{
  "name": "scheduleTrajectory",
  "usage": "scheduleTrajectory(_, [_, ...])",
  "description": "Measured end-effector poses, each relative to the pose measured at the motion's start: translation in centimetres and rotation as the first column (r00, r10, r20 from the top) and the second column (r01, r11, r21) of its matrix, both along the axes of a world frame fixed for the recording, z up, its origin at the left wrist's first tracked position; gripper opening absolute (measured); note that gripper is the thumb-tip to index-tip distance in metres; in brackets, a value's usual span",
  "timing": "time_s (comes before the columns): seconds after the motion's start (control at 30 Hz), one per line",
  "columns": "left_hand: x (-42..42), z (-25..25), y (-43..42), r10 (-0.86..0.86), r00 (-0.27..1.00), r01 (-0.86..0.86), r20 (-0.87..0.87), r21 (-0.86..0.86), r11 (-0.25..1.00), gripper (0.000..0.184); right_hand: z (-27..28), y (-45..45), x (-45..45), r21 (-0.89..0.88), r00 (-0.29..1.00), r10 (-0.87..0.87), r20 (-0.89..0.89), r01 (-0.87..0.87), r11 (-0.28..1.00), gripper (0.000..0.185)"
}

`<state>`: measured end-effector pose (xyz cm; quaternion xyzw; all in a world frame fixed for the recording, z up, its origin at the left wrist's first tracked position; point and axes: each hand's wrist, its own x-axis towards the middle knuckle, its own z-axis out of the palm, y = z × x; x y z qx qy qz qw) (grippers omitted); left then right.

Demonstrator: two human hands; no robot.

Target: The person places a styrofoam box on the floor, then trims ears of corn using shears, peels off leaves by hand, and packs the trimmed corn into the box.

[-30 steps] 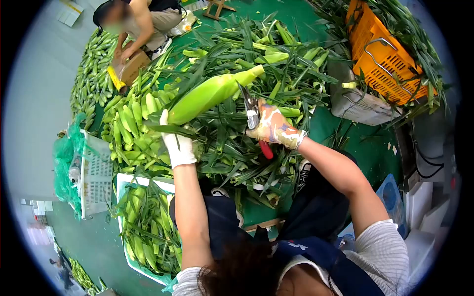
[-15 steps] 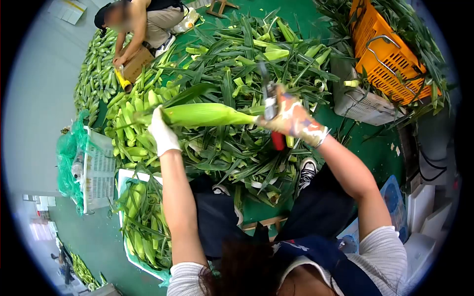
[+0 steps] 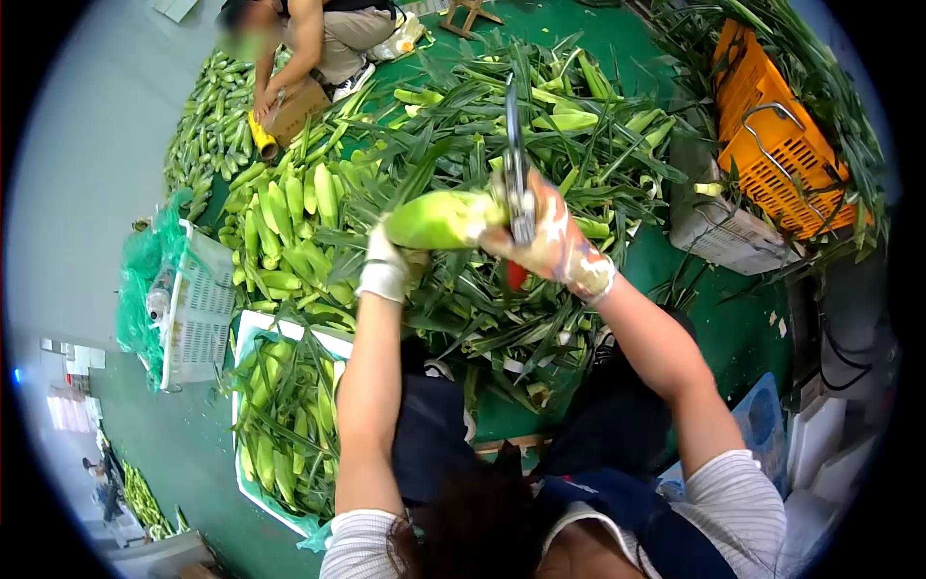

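A green corn ear in its husk (image 3: 436, 220) lies sideways between my hands, over the leaf pile. My left hand (image 3: 385, 262), in a white glove, is closed round its left end. My right hand (image 3: 550, 234), in a patterned, stained glove, grips metal cutters (image 3: 517, 164) with their blades pointing up and a red handle below. The right hand's fingers are at the ear's right end, and may touch it; blur hides the exact contact. Husked-leaf waste (image 3: 482, 309) lies beneath, and a heap of corn ears (image 3: 280, 217) is at the left.
A white box of corn (image 3: 344, 344) stands at lower left, beside a white crate (image 3: 200, 314) with green netting. An orange crate (image 3: 779, 135) sits on a grey crate (image 3: 719, 227) at right. A co-worker (image 3: 333, 43) crouches at upper left by a cardboard box (image 3: 295, 111).
The ear looks shorter, its long stem end no longer visible. My left hand has moved right, bringing the hands closer together. The whole view has shifted slightly.
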<state>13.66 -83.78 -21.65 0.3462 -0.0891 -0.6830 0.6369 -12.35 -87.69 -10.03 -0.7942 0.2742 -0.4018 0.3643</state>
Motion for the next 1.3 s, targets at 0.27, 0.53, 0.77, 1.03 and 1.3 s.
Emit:
scheduleTrajectory(0.27, [4.6, 7.4, 3.7, 0.583, 0.425, -0.771, 0.692, -0.061, 0.634, 0.043, 1.6, -6.5, -5.2, 0.370, 0.656, -0.537, 0.530, 0.390, 0.843, 0.030])
scheduleTrajectory(0.53, [4.0, 9.7, 3.4, 0.501, 0.432, -0.697, 0.750, -0.075, 0.713, 0.042, -3.3, -3.8, -2.9, -0.201, 0.656, -0.454, -0.603, 0.425, 0.882, 0.061])
scheduleTrajectory(0.77, [-4.9, 8.1, 0.2, 0.002, -0.025, -0.365, 1.000, -0.011, 0.931, 0.046, -0.6, 1.7, 2.8, 0.140, 0.954, -0.072, -0.291, 0.117, 0.983, 0.070])
scheduleTrajectory(1.03, [-7.2, 11.3, 1.6, 0.149, 0.382, -0.335, 0.912, -0.013, 0.942, 0.057, -5.0, -3.3, 2.6, 0.434, 0.988, -0.135, 0.077, 0.089, 0.897, 0.031])
scheduleTrajectory(1.3, [-7.2, 9.0, 2.0, 0.054, 0.099, -0.164, 0.994, -0.037, 0.986, 0.058, -3.5, -1.7, 3.7, 0.361, 0.984, -0.089, -0.154, 0.139, 0.922, 0.042])
